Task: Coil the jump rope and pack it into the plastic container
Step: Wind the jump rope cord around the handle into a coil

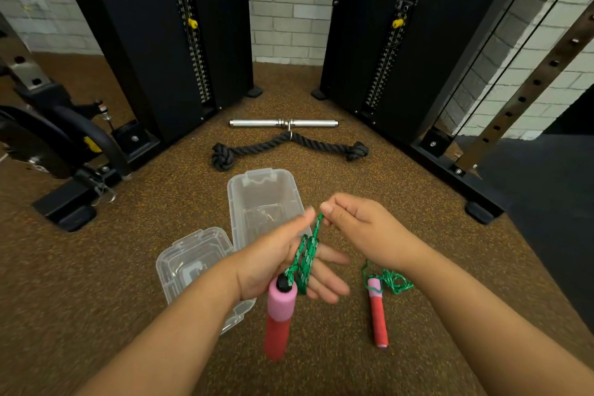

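Green rope (305,259) looped across straight-fingered left hand (273,264) | right hand (360,222) pinches strand just above it | I'd wind on.

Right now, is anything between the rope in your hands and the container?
Nothing visible. The container sits open just beyond the rope, with its lid off beside it on the floor.

A green woven cord jump rope (307,254) has matt pink-and-red foam handles (279,315). The clear rectangular plastic container (236,202) and its clear plastic lid (193,264) look smooth and glossy. The brown speckled floor (154,202) looks grainy and rubbery. A polished silver metal bar (257,123) shines; a thick black twisted rope (316,142) looks coarse.
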The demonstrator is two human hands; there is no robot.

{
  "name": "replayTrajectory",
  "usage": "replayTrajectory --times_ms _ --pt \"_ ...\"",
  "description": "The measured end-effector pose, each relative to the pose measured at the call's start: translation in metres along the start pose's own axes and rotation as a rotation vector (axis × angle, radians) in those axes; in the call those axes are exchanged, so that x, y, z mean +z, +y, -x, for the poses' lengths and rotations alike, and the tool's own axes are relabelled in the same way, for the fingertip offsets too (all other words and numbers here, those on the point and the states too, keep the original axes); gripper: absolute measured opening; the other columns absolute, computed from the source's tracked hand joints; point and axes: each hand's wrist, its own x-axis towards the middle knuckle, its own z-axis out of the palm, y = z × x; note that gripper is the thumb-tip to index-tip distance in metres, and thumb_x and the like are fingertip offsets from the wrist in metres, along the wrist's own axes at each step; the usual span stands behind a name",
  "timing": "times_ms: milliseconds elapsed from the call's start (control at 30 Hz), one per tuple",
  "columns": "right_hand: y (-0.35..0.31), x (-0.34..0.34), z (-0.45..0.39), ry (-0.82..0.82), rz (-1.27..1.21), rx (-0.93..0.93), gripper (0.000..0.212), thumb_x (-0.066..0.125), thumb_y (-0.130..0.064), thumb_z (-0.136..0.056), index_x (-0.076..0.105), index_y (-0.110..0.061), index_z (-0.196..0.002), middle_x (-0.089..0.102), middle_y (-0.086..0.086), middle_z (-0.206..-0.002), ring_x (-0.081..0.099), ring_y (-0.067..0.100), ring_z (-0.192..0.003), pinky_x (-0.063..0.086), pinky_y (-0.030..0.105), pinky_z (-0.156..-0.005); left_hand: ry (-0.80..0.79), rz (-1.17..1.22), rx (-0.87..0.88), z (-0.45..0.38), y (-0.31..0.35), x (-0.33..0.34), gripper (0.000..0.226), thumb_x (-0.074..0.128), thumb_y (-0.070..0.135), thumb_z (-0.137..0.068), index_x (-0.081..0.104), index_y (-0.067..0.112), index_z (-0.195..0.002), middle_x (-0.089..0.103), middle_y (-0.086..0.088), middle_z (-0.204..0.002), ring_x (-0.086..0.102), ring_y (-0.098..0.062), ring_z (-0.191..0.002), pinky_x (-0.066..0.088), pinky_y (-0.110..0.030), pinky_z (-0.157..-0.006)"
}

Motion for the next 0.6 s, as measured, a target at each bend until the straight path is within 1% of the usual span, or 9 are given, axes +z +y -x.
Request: replayTrajectory --times_ms 67,133,167,233,300,367,433,500,600 --pt "0.008 0.008 -0.003 0.006 -0.018 0.057 0.029 0.047 -0.037 -0.097 0.059 -0.023 -0.074 0.058 0.012 -0.072 0.052 0.018 -0.069 0.048 0.046 -0.075 0.012 -0.019 0.014 0.001 0.000 -0.001 0.057 0.031 0.048 -0.090 0.063 0.006 -0.111 0.076 -0.009 -0.083 0.072 -0.018 -0.073 0.050 -0.028 -0.071" --pt "0.013 0.017 -0.004 0.008 -0.042 0.093 0.029 0.047 -0.035 -0.097 0.058 -0.024 -0.073 0.055 0.007 -0.072 0.049 0.016 -0.070 0.047 0.044 -0.075 0.039 -0.040 0.018 0.002 -0.001 -0.004 0.046 0.037 0.041 -0.091 0.064 0.007 -0.107 0.075 -0.008 -0.080 0.072 -0.018 -0.071 0.050 -0.030 -0.072" --pt "0.015 0.020 -0.004 0.005 -0.064 0.109 0.029 0.047 -0.035 -0.097 0.058 -0.024 -0.073 0.052 0.005 -0.070 0.047 0.016 -0.067 0.046 0.041 -0.071 0.055 -0.047 0.023 0.003 -0.001 -0.006 0.043 0.038 0.039 -0.092 0.065 0.007 -0.104 0.075 -0.009 -0.078 0.071 -0.018 -0.070 0.049 -0.031 -0.072" --pt "0.019 0.023 -0.005 -0.013 -0.125 0.141 0.030 0.047 -0.035 -0.097 0.058 -0.024 -0.072 0.043 0.001 -0.063 0.039 0.016 -0.059 0.038 0.034 -0.055 0.118 -0.039 0.044 0.005 -0.001 -0.010 0.039 0.039 0.036 -0.094 0.066 0.008 -0.096 0.074 -0.009 -0.072 0.071 -0.018 -0.065 0.050 -0.032 -0.071" --pt "0.024 0.018 -0.007 -0.039 -0.206 0.177 0.031 0.047 -0.038 -0.097 0.060 -0.026 -0.072 0.037 -0.003 -0.058 0.033 0.017 -0.053 0.030 0.027 -0.048 0.201 0.020 0.083 0.007 0.002 -0.012 0.038 0.038 0.032 -0.097 0.065 0.007 -0.088 0.072 -0.009 -0.065 0.070 -0.019 -0.060 0.052 -0.031 -0.068" --pt "0.031 0.010 -0.007 -0.051 -0.260 0.217 0.033 0.047 -0.041 -0.096 0.061 -0.025 -0.071 0.036 -0.006 -0.056 0.031 0.013 -0.051 0.029 0.025 -0.046 0.290 0.127 0.138 0.010 0.006 -0.015 0.039 0.037 0.028 -0.098 0.063 0.005 -0.082 0.069 -0.010 -0.057 0.067 -0.019 -0.052 0.055 -0.026 -0.058" --pt "0.038 0.003 -0.006 -0.048 -0.262 0.263 0.035 0.046 -0.044 -0.095 0.061 -0.025 -0.069 0.037 -0.008 -0.056 0.032 0.011 -0.051 0.029 0.025 -0.047 0.386 0.204 0.189 0.013 0.007 -0.019 0.038 0.038 0.026 -0.098 0.062 0.004 -0.077 0.065 -0.010 -0.050 0.064 -0.019 -0.044 0.053 -0.023 -0.049" --pt "0.043 -0.001 -0.002 -0.063 -0.272 0.284 0.035 0.046 -0.045 -0.095 0.061 -0.025 -0.069 0.035 -0.007 -0.057 0.031 0.010 -0.051 0.029 0.025 -0.048 0.444 0.220 0.216 0.015 0.008 -0.022 0.038 0.038 0.024 -0.098 0.062 0.004 -0.075 0.062 -0.011 -0.046 0.061 -0.019 -0.041 0.052 -0.023 -0.046" --pt "0.045 -0.005 0.000 -0.080 -0.358 0.272 0.031 0.045 -0.036 -0.098 0.064 -0.022 -0.078 0.037 -0.006 -0.058 0.034 0.007 -0.051 0.032 0.020 -0.049 0.474 0.230 0.221 0.015 0.007 -0.022 0.040 0.038 0.023 -0.098 0.062 0.004 -0.073 0.059 -0.010 -0.043 0.058 -0.019 -0.039 0.051 -0.023 -0.044"
